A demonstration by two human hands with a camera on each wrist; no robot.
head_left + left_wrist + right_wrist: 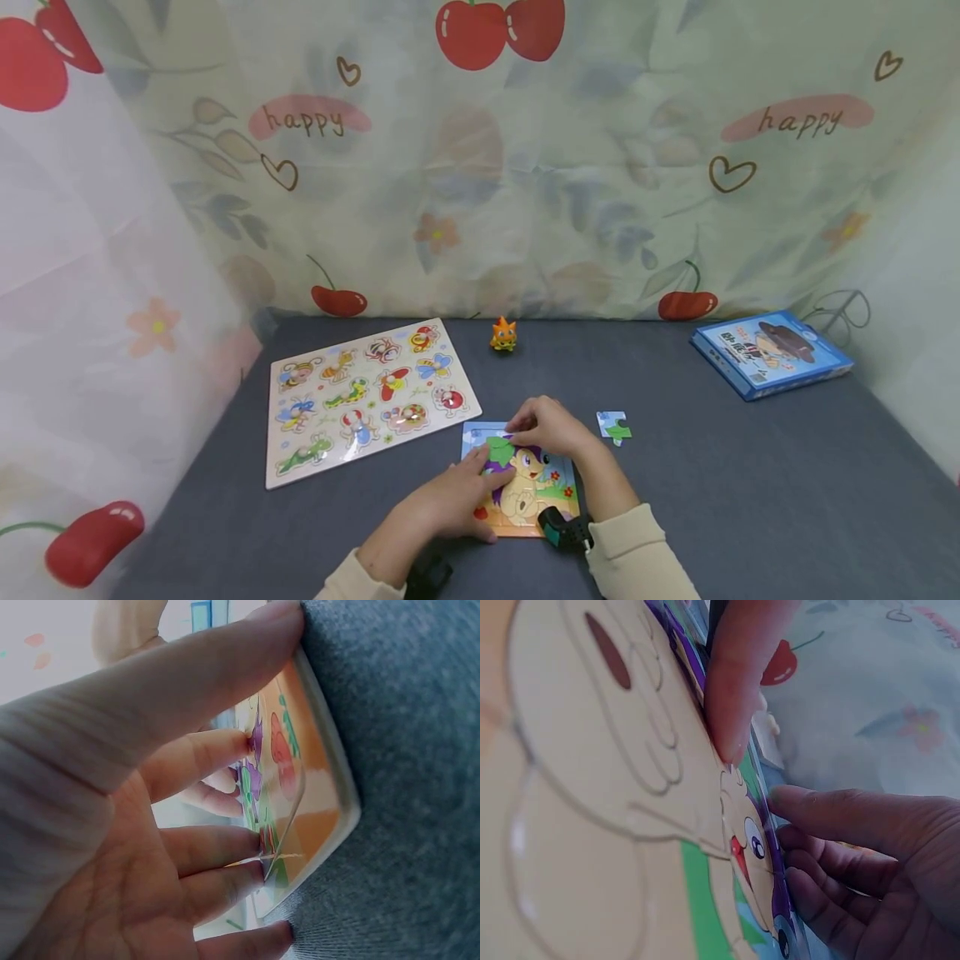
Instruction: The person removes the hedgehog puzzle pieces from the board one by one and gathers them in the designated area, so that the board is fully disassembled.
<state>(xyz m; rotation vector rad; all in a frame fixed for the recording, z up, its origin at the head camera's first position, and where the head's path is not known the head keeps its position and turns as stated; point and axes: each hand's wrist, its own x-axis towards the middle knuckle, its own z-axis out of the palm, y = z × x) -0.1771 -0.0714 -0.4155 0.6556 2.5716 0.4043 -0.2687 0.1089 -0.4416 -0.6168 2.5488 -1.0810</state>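
A cartoon jigsaw puzzle (525, 498), showing a purple-haired figure with green leaves, lies flat in its tray at the front middle of the table. My left hand (453, 497) rests over its left side with fingers spread. In the left wrist view the thumb (281, 621) touches the tray's near edge and the fingertips meet the picture. At the top of the puzzle, my right hand (557, 427) touches the surface near the green leaf piece (500, 451), thumb and fingers bent. Whether a piece sits between them is hidden. A loose blue-and-green jigsaw piece (615, 427) lies beyond my right hand.
A wooden insect puzzle board (341, 421) lies at the left, its corner close to the jigsaw tray. An orange toy figure (503, 335) stands at the back. A blue box (772, 354) sits at the back right, with a thin cable (843, 310) behind it.
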